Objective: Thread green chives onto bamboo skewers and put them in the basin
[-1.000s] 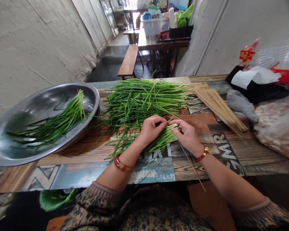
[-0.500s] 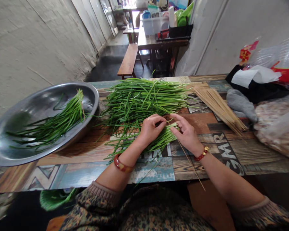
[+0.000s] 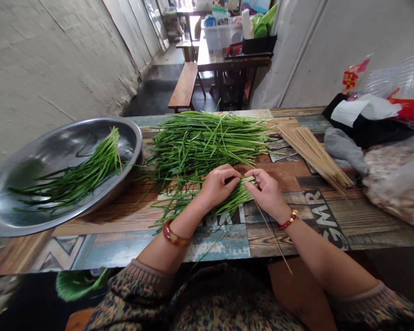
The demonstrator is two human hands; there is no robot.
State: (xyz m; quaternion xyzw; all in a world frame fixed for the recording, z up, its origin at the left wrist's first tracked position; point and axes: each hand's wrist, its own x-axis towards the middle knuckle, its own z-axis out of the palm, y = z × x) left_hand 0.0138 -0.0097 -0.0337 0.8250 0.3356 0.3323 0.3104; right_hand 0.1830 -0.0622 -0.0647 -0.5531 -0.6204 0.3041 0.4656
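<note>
A small bunch of garlic chives [image 3: 235, 201] lies between my hands, its pale cut ends to the right. My left hand [image 3: 220, 187] is closed over the bunch, thumb and fingers pinched close to the pale ends. My right hand [image 3: 268, 192] curls around those ends, thumb in front and fingers behind. A thin bamboo skewer [image 3: 269, 228] sticks out below my right hand toward the table's front edge; its upper part is hidden among the stalks and fingers. Just beyond my hands lies a large pile of garlic chives [image 3: 207, 142].
On the left stands a metal basin [image 3: 86, 219] with a skewered bunch of chives [image 3: 79, 177] in it. Loose bamboo skewers [image 3: 312, 154] lie at the right, beside a grey bag [image 3: 345, 145] and a clear bag of pale pieces [image 3: 393, 184]. Beyond are a bench [image 3: 184, 85] and another table.
My right fingers have closed in from a spread position onto the pale ends of the chives. My left hand has stayed nearly in place.
</note>
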